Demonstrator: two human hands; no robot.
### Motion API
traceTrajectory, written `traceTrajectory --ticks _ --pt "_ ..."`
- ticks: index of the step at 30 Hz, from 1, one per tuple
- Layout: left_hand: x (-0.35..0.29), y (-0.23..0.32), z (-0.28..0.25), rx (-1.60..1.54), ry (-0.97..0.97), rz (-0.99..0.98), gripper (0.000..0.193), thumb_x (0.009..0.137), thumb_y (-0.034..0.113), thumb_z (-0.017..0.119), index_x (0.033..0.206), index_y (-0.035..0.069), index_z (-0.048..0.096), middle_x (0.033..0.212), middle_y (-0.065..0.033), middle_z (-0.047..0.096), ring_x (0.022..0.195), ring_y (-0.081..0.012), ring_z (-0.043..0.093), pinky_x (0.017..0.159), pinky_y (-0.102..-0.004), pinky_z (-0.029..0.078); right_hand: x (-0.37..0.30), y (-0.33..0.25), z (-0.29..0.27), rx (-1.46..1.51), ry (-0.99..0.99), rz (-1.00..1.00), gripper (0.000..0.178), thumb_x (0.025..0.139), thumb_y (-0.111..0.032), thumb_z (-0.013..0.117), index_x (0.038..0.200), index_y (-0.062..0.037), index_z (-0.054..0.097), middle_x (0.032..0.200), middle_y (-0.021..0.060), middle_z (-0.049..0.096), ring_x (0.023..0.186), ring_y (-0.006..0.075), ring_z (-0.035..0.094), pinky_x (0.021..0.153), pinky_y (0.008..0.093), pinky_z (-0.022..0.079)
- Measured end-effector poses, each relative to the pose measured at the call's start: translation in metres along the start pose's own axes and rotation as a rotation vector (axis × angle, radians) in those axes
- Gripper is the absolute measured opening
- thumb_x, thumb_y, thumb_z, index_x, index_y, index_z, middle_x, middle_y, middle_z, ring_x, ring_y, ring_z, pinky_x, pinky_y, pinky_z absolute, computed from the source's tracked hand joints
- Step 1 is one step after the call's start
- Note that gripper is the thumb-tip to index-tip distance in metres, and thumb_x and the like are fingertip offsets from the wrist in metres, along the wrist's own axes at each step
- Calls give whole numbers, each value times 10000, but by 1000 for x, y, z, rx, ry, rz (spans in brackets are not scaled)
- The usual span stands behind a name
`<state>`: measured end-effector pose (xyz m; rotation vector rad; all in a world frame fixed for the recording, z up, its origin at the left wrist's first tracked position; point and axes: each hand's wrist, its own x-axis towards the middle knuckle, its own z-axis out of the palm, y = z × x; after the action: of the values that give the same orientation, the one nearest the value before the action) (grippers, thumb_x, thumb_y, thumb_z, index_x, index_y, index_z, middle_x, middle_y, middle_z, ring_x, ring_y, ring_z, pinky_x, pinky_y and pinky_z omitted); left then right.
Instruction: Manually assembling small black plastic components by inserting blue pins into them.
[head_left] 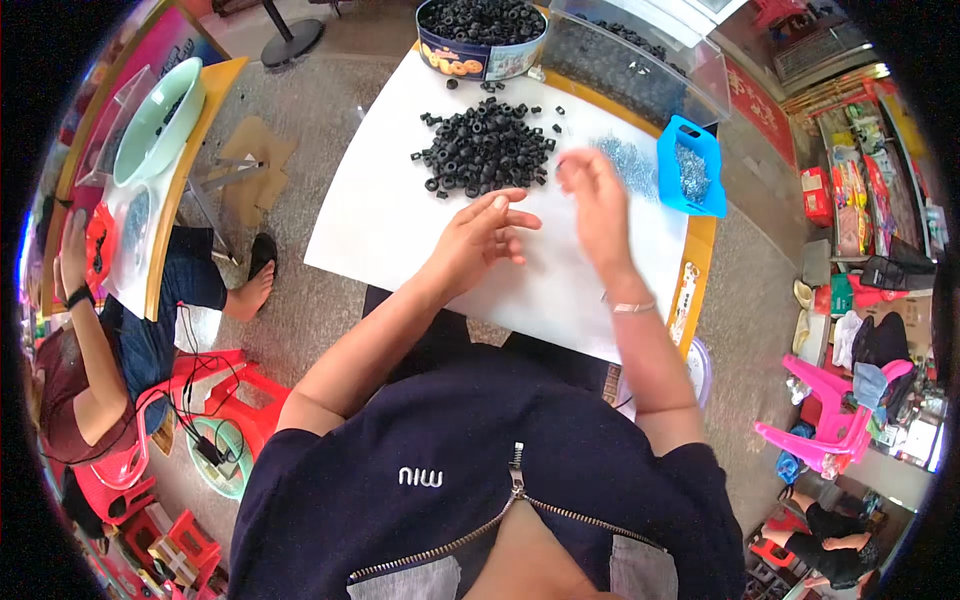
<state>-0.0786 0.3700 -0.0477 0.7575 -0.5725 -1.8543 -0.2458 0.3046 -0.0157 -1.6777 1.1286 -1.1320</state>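
Note:
A heap of small black ring-shaped parts (485, 148) lies on the white tabletop (385, 215) ahead of me. My left hand (480, 238) is over the table at the near edge of the heap, fingers apart, with nothing visible in it. To the right of the heap, my right hand (598, 205) is raised and smeared by motion. Its fingers bend toward the heap; whether they hold anything does not show. Small shiny silvery pieces (630, 165) are spread beyond the right hand, beside a blue plastic tray (712, 200) containing more of them.
At the table's far edge stand a round tin (515, 62) and a clear plastic box (690, 85), both with black parts inside. Another person (90, 370) sits at a table on the left, which bears a pale green basin (190, 95). A pink stool (825, 415) is at right.

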Motion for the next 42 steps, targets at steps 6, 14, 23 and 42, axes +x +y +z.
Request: traceTrajectory --ticks 6,14,23,42 --pt "-1 -1 -19 56 -57 -11 309 967 224 446 1146 -21 503 945 -76 562 716 -117 529 687 -281 492 161 -8 -66 -435 349 -415 248 883 -161 513 1068 -35 620 851 79 676 756 154 636 721 271 483" --pt "0 1 -20 -30 -84 -40 298 964 220 455 1129 -24 500 927 -66 552 713 -106 526 683 -270 490 125 14 -33 -595 80 -589 169 777 -140 636 927 -64 650 970 113 617 933 278 565 843 368 432" --pt "4 1 -19 -86 -122 -49 249 960 164 458 1112 -24 515 926 -78 564 706 -110 545 693 -284 505 26 43 26 -565 12 -370 198 744 -173 675 914 -72 662 930 88 584 899 290 506 803 393 400" --pt "4 -6 -26 -131 -204 -1 269 955 139 453 1147 -43 500 943 -98 583 742 -130 575 708 -303 516 9 42 43 -492 67 -370 197 767 -107 650 957 -70 612 953 70 601 916 261 517 831 376 384"
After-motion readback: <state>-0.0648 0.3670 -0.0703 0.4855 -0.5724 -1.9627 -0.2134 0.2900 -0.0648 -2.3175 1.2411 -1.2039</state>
